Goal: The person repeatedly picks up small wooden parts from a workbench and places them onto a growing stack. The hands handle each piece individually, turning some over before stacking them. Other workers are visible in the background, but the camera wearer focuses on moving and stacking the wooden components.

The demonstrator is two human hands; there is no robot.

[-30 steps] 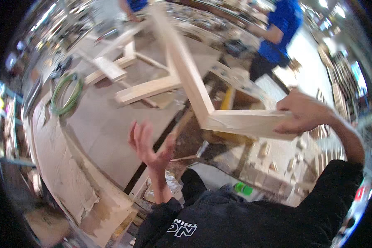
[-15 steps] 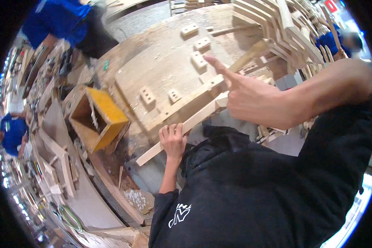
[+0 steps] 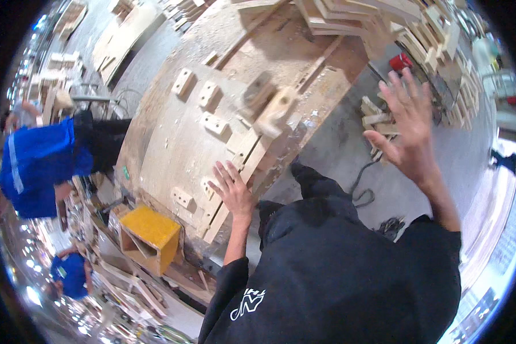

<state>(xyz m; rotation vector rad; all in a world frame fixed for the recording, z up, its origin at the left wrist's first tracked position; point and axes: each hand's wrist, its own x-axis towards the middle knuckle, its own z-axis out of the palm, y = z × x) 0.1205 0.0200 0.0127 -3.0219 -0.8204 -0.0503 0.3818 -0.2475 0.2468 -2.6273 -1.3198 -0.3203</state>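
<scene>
My left hand (image 3: pixel 233 188) lies flat on a long wooden slat (image 3: pixel 235 182) that rests along the near edge of a big plywood worktable (image 3: pixel 172 132). My right hand (image 3: pixel 406 123) is raised in the air to the right with its fingers spread and nothing in it. Small drilled wooden blocks (image 3: pixel 207 93) are fixed on the tabletop, and a blurred wooden block (image 3: pixel 272 106) sits just beyond my left hand. My dark sleeves and top fill the lower part of the view.
Stacked wooden frames (image 3: pixel 378 17) lie at the far end of the table. A yellow-topped wooden box (image 3: pixel 149 238) stands on the floor at the left. A person in blue (image 3: pixel 40 166) works at the left. A black cable (image 3: pixel 361 189) trails on the floor.
The view has swung round to the worktable. My right hand, which pointed at the table half a second ago, is now lifted and spread. My left hand stays on the slat.
</scene>
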